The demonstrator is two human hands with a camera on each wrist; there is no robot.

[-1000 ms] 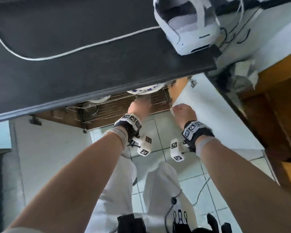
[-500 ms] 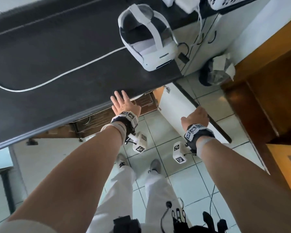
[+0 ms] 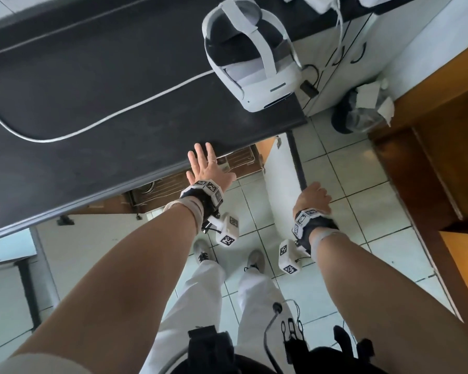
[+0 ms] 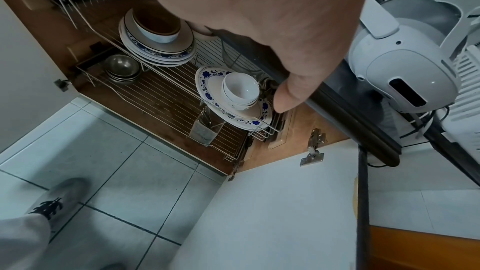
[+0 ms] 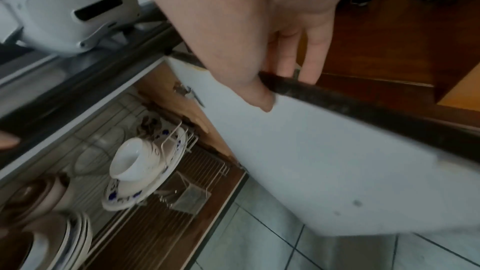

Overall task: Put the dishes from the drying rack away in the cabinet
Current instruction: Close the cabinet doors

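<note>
The low cabinet under the black countertop [image 3: 92, 103] stands open. On its wire rack [image 4: 166, 98] lie a blue-flowered plate [image 4: 233, 116] with stacked white bowls [image 4: 241, 89] on it, a stack of plates [image 4: 158, 52] topped by a bowl, and steel bowls [image 4: 122, 69]. My left hand [image 3: 206, 166] is empty, with its fingers spread flat at the countertop's front edge. My right hand [image 3: 315, 197] grips the dark top edge of the white cabinet door [image 5: 311, 161], fingers curled over it and thumb [image 5: 259, 98] on the inner face.
A white headset [image 3: 254, 58] and a white cable [image 3: 119, 114] lie on the countertop. A bin with a dark bag [image 3: 360, 114] stands on the tiled floor [image 3: 362, 211] past the door. Brown wooden woodwork [image 3: 430, 157] is at the right. My feet are below the cabinet.
My left hand came out of the rack and now lies spread and empty at the countertop edge. My right hand slid along the door's top edge. The view rose away from the cabinet.
</note>
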